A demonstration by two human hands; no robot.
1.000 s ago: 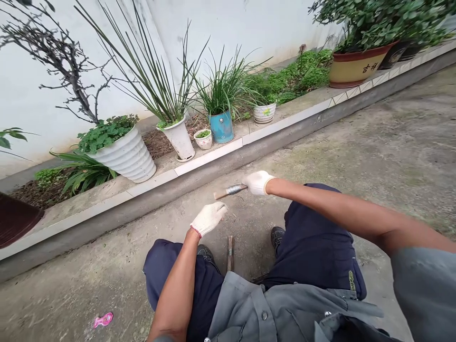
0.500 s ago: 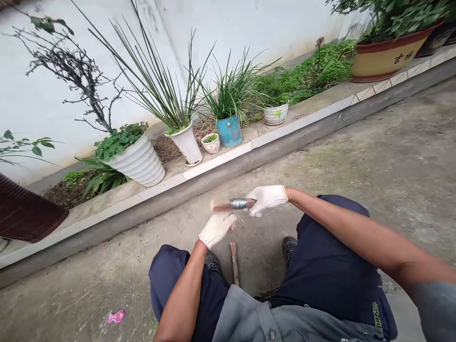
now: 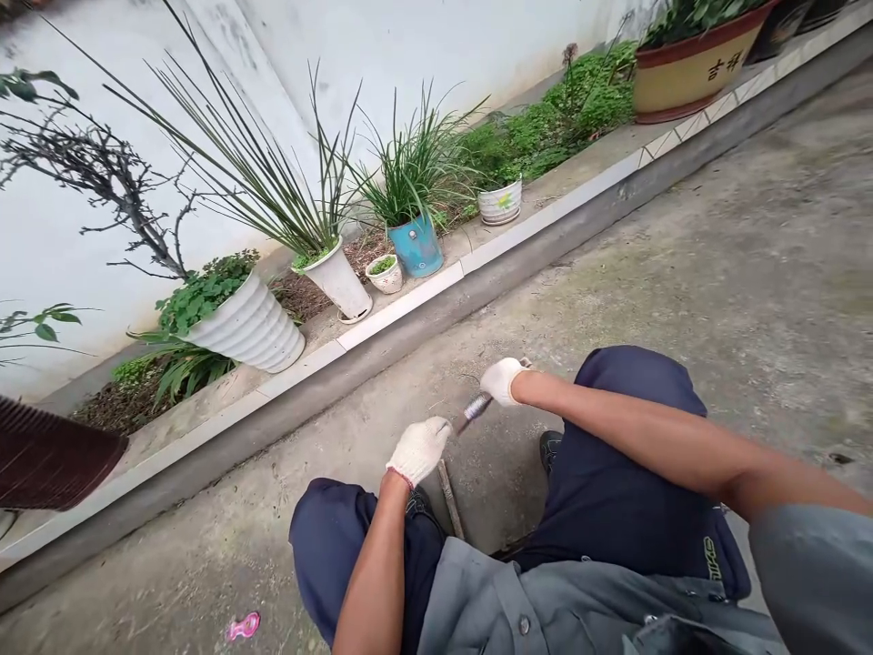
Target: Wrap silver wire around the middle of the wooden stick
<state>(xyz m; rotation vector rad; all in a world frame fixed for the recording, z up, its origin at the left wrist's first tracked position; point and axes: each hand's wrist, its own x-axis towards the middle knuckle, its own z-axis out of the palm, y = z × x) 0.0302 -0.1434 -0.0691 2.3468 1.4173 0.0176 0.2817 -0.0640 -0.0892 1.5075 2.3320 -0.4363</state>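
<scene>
Both my hands wear white knit gloves. My right hand [image 3: 503,379] is closed around one end of a short brown stick wound with silvery wire [image 3: 476,408], which now slants down to the left. My left hand [image 3: 418,449] is curled at the stick's lower end, touching or gripping its tip. A second wire-wound stick [image 3: 450,498] lies on the concrete between my feet, just below my left hand. I am squatting, with dark blue trousers and a grey shirt showing below.
A raised tiled kerb [image 3: 402,307] carries a ribbed white pot [image 3: 252,325], a tall white pot [image 3: 341,282], a small bowl pot [image 3: 386,275], a blue pot [image 3: 416,247] and a yellow planter [image 3: 688,68]. A pink object [image 3: 244,626] lies on the concrete at lower left.
The stick was held level in my right hand; it has tipped down to the left, and my left hand has come up to meet its lower end. The camera shifted slightly.
</scene>
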